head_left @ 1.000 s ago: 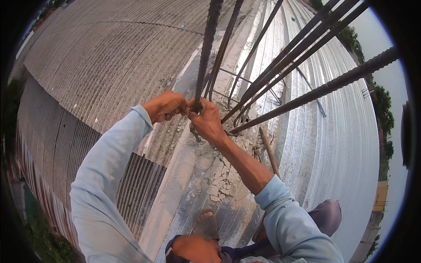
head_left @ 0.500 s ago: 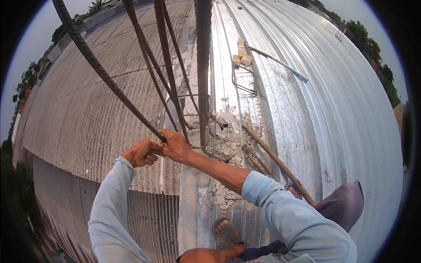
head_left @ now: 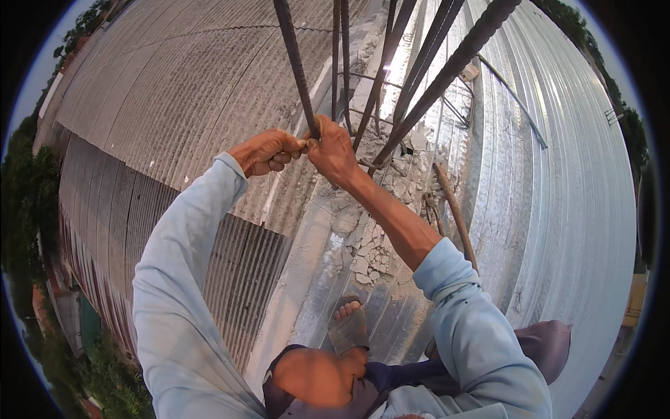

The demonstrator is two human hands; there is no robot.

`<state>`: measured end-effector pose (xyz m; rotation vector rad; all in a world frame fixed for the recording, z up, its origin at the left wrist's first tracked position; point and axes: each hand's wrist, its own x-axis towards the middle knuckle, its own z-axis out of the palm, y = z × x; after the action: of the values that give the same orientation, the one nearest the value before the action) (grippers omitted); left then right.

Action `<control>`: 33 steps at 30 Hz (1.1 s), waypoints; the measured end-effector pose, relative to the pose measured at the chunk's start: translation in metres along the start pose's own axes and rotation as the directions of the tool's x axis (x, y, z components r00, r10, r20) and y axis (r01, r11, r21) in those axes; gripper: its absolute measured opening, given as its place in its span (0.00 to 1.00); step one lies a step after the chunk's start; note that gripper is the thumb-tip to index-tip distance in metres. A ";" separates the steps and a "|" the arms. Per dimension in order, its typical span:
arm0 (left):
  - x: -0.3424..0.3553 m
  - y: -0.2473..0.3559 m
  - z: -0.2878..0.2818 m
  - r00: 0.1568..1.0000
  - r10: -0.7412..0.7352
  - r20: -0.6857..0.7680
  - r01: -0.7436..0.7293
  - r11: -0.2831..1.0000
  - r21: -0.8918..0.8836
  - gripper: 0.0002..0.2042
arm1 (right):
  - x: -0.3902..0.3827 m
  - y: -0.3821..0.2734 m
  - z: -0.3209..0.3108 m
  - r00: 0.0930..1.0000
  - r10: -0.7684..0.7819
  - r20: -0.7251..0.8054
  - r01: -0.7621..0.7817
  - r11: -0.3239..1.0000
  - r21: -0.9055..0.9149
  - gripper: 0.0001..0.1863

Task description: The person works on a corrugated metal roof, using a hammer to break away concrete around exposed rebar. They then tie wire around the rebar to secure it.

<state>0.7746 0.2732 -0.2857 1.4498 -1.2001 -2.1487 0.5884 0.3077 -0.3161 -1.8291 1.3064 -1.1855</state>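
A ribbed steel rebar [head_left: 294, 63] slants down from the top edge to where my two hands meet. My right hand [head_left: 333, 153] is closed round its lower part, fingers on the far side. Close against it on the left, my left hand [head_left: 269, 151] is pinched, thumb and forefinger together near the bar; what they hold is too small to make out. Several more rebars rise right of my hands, the thickest being a dark ribbed bar [head_left: 453, 73] that leans to the upper right. Bent steel ties [head_left: 380, 165] cross near their feet.
Broken concrete [head_left: 373, 255] lies along the ledge before my sandalled foot [head_left: 348, 325]. A wooden pole [head_left: 455, 209] and a small metal tool [head_left: 433, 213] rest to the right. Grey corrugated roofing [head_left: 202, 91] spreads left, shiny metal roofing [head_left: 558, 209] right. A thin bar [head_left: 516, 98] lies farther off.
The view has shifted and turned, so hands and rebars appear higher and farther right, with the bars leaning differently. Both hands stay together at the same rebar.
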 end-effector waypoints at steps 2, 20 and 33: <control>-0.005 0.012 0.002 1.000 -0.012 0.007 0.012 0.995 0.103 0.08 | 0.002 -0.006 -0.007 0.999 0.010 0.036 -0.009 0.999 -0.035 0.06; 0.007 -0.022 0.013 0.931 0.336 -0.142 -0.245 0.863 0.441 0.10 | -0.013 0.006 0.006 0.991 -0.132 -0.026 0.123 0.966 -0.228 0.28; 0.001 0.000 0.021 0.898 0.345 -0.272 -0.103 0.767 0.633 0.09 | -0.017 -0.002 0.000 0.995 -0.100 -0.024 0.094 0.976 -0.199 0.28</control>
<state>0.7562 0.2828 -0.2829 1.7289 -1.8906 -1.2716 0.5872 0.3245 -0.3203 -2.0427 1.4110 -1.1769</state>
